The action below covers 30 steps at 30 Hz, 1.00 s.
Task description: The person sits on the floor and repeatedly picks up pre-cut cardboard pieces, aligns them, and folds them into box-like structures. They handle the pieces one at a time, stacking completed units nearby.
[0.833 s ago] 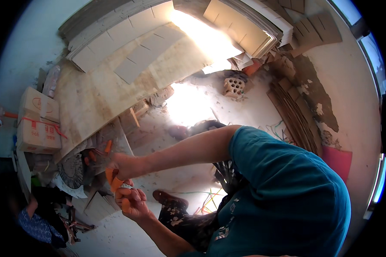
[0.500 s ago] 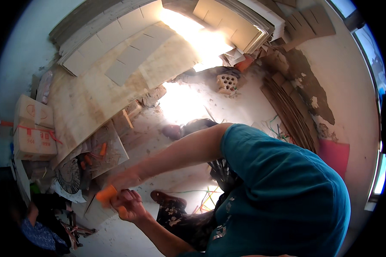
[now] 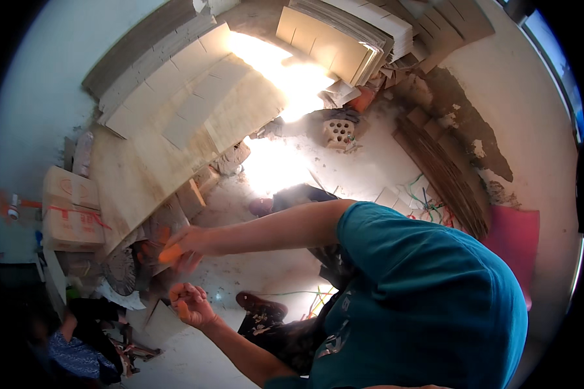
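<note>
My right hand (image 3: pixel 189 244) is smeared by motion, reaching left above my other hand. An orange cover (image 3: pixel 170 253) shows at its fingers; whether it holds anything I cannot make out. Lower down, my left hand (image 3: pixel 196 305) is loosely closed, its fingers curled and an orange cover (image 3: pixel 183 312) on the thumb. What may lie between those fingers is too small to name. The two hands are apart. Just left of my right hand is a round, ridged grey disc (image 3: pixel 119 271), with blurred orange items beside it.
A wide wooden board (image 3: pixel 126 185) carries card sheets at the far left. Cartons (image 3: pixel 71 223) stand at its left end. Beyond are stacked card sheets (image 3: pixel 321 42), a holed brick (image 3: pixel 339 133) and wooden strips (image 3: pixel 444 178). Another person's patterned clothing (image 3: pixel 78 356) shows lower left.
My hands were close together; my right hand has moved up and away from the left. My left hand has stayed near its place, and the whole view has shifted slightly.
</note>
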Each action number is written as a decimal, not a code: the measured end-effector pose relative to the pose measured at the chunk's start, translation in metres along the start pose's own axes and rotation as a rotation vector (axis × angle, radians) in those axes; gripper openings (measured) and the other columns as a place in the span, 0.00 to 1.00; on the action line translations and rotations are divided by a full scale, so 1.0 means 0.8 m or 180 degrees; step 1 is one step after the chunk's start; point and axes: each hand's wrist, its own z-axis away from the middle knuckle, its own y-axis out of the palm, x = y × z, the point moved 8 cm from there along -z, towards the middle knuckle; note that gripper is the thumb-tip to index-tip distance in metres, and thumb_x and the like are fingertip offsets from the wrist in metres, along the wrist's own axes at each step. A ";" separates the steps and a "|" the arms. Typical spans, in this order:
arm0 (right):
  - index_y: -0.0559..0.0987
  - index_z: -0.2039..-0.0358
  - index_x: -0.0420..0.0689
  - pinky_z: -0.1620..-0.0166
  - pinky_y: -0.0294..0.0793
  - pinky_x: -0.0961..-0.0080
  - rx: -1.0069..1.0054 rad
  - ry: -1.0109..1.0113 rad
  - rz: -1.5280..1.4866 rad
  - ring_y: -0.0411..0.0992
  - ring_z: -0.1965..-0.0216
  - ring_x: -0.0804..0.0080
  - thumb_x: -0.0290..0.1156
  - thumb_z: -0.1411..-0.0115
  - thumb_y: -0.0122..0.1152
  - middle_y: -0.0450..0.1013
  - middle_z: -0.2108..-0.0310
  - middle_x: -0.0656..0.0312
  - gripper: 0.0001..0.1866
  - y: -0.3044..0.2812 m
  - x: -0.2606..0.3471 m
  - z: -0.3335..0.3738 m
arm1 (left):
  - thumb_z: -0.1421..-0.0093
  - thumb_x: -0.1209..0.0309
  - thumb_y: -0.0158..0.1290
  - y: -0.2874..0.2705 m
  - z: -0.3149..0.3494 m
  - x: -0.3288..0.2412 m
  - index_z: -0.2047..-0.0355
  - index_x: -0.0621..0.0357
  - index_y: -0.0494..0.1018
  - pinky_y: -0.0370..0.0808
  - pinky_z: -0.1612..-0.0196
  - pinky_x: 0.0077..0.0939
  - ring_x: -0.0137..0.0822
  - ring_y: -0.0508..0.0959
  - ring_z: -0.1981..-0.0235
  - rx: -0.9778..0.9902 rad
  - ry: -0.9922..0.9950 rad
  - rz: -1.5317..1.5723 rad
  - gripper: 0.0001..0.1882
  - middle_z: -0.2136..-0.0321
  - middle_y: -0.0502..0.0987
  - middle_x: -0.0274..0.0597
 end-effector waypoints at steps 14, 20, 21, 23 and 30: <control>0.72 0.51 0.43 0.61 0.75 0.71 -0.3228 -0.1263 -0.0965 0.73 0.63 0.68 0.43 0.38 0.49 0.72 0.61 0.58 0.21 -0.403 0.061 0.466 | 0.49 0.81 0.54 0.006 0.165 -0.031 0.58 0.71 0.68 0.73 0.68 0.18 0.27 0.74 0.75 -0.1496 -0.0724 -0.2697 0.16 0.73 0.73 0.40; 0.75 0.65 0.48 0.69 0.76 0.68 -0.4042 -0.0893 -0.1382 0.74 0.74 0.68 0.43 0.44 0.57 0.74 0.76 0.61 0.13 -0.444 -0.141 0.602 | 0.49 0.72 0.56 0.045 0.187 0.000 0.59 0.67 0.70 0.72 0.63 0.26 0.33 0.76 0.71 -0.0969 -0.1003 -0.4308 0.17 0.73 0.76 0.44; 0.75 0.64 0.46 0.67 0.76 0.65 -0.4093 -0.0501 -0.1404 0.74 0.72 0.65 0.45 0.47 0.60 0.74 0.73 0.59 0.17 -0.423 -0.164 0.597 | 0.50 0.68 0.57 0.045 0.185 0.006 0.59 0.64 0.71 0.73 0.62 0.33 0.42 0.77 0.70 -0.0781 -0.1074 -0.5013 0.18 0.72 0.77 0.48; 0.73 0.58 0.41 0.61 0.75 0.62 -0.4022 0.0072 -0.1407 0.74 0.66 0.61 0.49 0.49 0.63 0.74 0.66 0.56 0.26 -0.377 -0.197 0.582 | 0.49 0.65 0.58 0.060 0.182 0.007 0.60 0.63 0.70 0.72 0.62 0.37 0.49 0.77 0.67 -0.0611 -0.1060 -0.5349 0.19 0.71 0.77 0.52; 0.73 0.53 0.41 0.56 0.71 0.65 -0.3168 -0.1130 0.0108 0.71 0.60 0.67 0.46 0.45 0.59 0.73 0.61 0.58 0.26 -0.301 -0.043 0.538 | 0.48 0.73 0.57 0.069 0.200 -0.005 0.58 0.61 0.69 0.72 0.64 0.34 0.46 0.77 0.70 -0.0706 -0.0337 -0.5334 0.17 0.73 0.76 0.47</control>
